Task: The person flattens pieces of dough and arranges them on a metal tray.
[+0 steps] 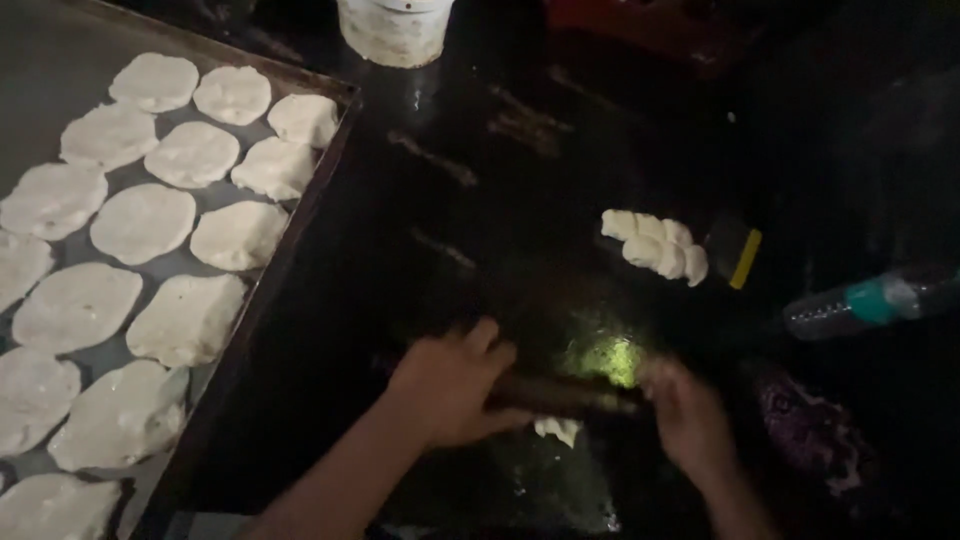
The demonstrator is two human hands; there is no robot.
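Both hands low, palms down, left hand curled – right hand blurred

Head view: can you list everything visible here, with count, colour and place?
Flattened dough rounds: about seventeen in view, white, laid in rows on the tray, some cut off at the left edge.
Tray: one, dark metal, left side.
Dough lumps: one cluster of small pieces, white, on the dark worktop right of centre.
Dough piece: one, white, under the rolling pin.
Rolling pin: one, brown, near the bottom centre.
Bucket: one, whitish, top centre.
Scraper: one, dark with a yellow edge, beside the lumps.
Bottle: one, clear with a teal band, lying at right.
Worktop: one, black.
Left hand: on the pin's left end.
Right hand: on its right end.
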